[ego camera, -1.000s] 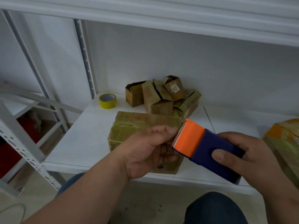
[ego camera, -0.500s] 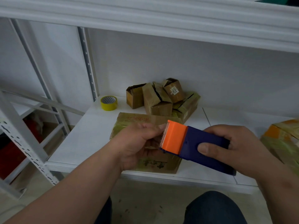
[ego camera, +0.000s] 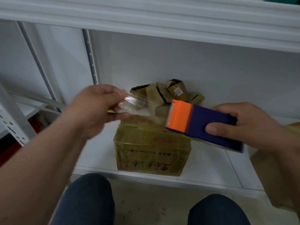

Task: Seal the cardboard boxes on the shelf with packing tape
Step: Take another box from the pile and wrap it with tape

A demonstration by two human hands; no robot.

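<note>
Above the large brown cardboard box [ego camera: 152,151] on the white shelf [ego camera: 211,169], a clear tape strip [ego camera: 142,106] is pinched by the left hand [ego camera: 97,108] and stretched sideways from the orange-and-blue dispenser [ego camera: 199,125] gripped by the right hand [ego camera: 243,125].

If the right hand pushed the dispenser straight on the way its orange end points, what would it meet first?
The right hand aims the tape dispenser leftward, along the stretched clear tape. First in that line is probably the left hand pinching the tape's end. The large cardboard box seems to sit below that line, though depth is unclear.
</note>
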